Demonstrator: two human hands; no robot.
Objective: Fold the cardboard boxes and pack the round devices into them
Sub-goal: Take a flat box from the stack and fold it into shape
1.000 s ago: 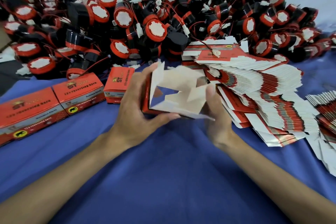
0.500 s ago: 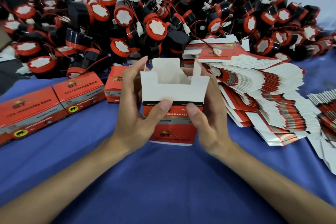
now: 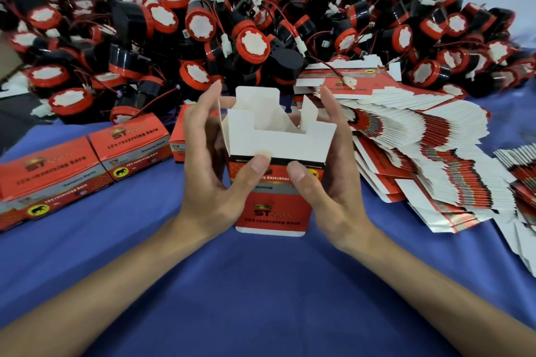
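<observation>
The left grip point(image 3: 214, 177) and right grip point(image 3: 330, 182) both clasp the open box point(image 3: 278, 142) over the blue surface point(image 3: 261, 284). Its light, thin card likely creases easily, so hold the side walls.

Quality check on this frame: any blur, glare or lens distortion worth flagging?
Head view: soft, even light, no hard shadows; the open box, left hand and right hand are sharp; the device pile softens toward the picture's left edge; wide-angle stretch bends the flat cartons at far right.
</observation>
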